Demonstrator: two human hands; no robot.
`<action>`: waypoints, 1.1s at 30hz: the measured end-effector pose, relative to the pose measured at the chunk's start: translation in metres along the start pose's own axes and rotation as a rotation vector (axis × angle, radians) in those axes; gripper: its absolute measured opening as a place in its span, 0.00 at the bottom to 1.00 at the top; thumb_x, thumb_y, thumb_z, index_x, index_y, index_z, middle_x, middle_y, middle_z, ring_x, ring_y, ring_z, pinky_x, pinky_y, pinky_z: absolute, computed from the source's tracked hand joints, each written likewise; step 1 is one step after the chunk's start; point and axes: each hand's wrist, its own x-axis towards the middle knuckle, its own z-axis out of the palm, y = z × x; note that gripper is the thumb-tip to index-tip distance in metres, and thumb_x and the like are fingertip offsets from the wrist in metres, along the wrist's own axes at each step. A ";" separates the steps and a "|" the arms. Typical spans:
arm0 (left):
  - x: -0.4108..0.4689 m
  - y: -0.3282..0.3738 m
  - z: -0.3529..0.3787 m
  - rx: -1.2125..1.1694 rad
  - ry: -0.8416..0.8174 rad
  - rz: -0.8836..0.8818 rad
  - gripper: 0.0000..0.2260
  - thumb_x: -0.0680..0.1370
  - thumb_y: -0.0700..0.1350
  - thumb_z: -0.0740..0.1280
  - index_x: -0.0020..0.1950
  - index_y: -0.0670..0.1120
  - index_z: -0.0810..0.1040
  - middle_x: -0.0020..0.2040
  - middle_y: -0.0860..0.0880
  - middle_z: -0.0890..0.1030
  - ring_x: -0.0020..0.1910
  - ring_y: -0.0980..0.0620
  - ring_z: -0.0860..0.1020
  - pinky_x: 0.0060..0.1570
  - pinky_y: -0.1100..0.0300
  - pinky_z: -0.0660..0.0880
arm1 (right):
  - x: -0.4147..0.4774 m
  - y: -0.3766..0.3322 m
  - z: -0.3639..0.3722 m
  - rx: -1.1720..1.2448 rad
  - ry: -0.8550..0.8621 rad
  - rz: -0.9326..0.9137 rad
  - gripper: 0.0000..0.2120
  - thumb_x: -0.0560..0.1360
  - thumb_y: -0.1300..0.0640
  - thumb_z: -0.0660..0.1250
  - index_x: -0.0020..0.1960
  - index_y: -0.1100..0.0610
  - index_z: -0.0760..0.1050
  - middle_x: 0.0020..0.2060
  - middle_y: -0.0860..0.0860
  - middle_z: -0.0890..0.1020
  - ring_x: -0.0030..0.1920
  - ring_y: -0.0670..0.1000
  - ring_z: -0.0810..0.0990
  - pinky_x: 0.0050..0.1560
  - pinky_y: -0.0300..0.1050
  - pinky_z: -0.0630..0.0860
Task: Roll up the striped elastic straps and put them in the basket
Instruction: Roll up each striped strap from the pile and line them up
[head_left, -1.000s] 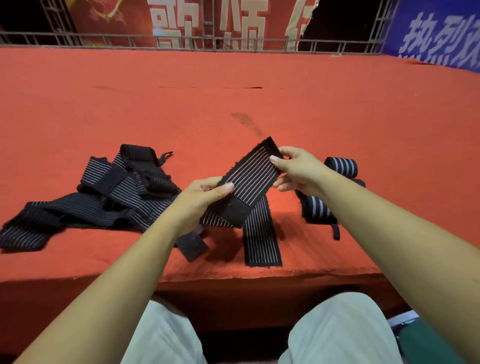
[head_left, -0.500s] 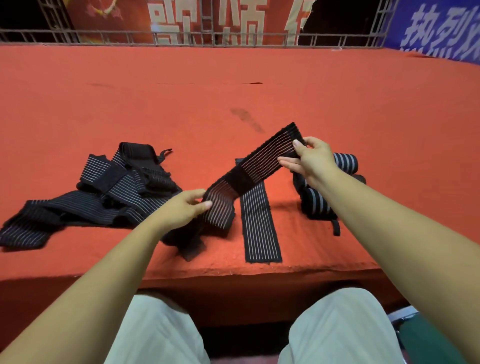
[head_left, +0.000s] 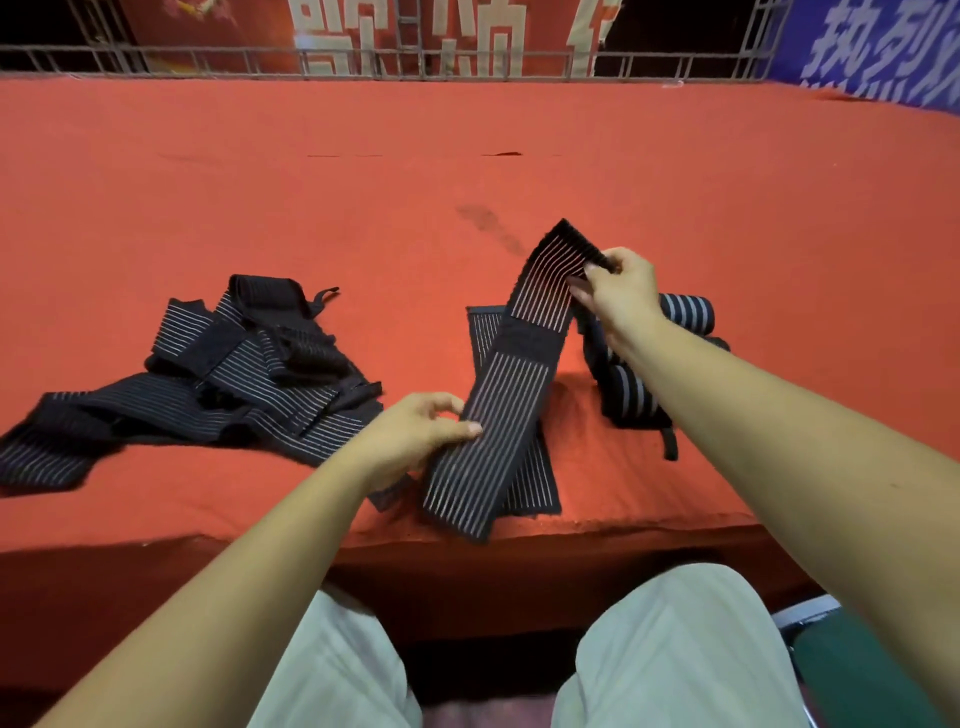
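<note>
A black elastic strap with thin white stripes stretches between my hands above the red platform. My right hand pinches its far end, which stands raised. My left hand pinches its left edge lower down, thumb on top; the near end hangs toward the platform's front edge. Under it another striped strap lies flat. A tangled pile of striped straps lies to the left. Rolled straps with broad stripes sit behind my right wrist. No basket is in view.
The red carpeted platform runs far back to a metal railing and banners. Its front edge drops off just above my knees. A dark green seat shows at the lower right.
The strap has swung from slanting left-right to nearly lengthwise; its near end came free and now hangs by the front edge. My right hand lifted the far end, my left hand regripped the edge.
</note>
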 end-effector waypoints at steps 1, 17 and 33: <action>-0.002 -0.005 0.003 0.009 -0.052 -0.015 0.03 0.79 0.40 0.69 0.47 0.45 0.77 0.40 0.48 0.83 0.37 0.53 0.81 0.32 0.62 0.74 | 0.004 0.000 0.001 -0.024 0.008 -0.030 0.13 0.81 0.69 0.59 0.41 0.55 0.72 0.40 0.52 0.79 0.47 0.54 0.83 0.51 0.45 0.82; 0.021 -0.034 0.035 0.410 0.103 0.028 0.14 0.77 0.45 0.74 0.38 0.45 0.70 0.32 0.44 0.82 0.27 0.49 0.80 0.25 0.62 0.72 | 0.019 -0.010 0.043 -0.172 -0.076 -0.234 0.13 0.75 0.66 0.61 0.41 0.49 0.77 0.42 0.51 0.83 0.45 0.54 0.82 0.50 0.54 0.79; 0.069 -0.056 -0.004 1.167 -0.076 0.446 0.53 0.62 0.80 0.59 0.81 0.57 0.50 0.83 0.49 0.43 0.81 0.49 0.38 0.79 0.49 0.39 | 0.063 0.033 0.058 -0.249 -0.082 -0.125 0.13 0.79 0.68 0.60 0.43 0.52 0.76 0.43 0.55 0.82 0.37 0.51 0.83 0.36 0.40 0.79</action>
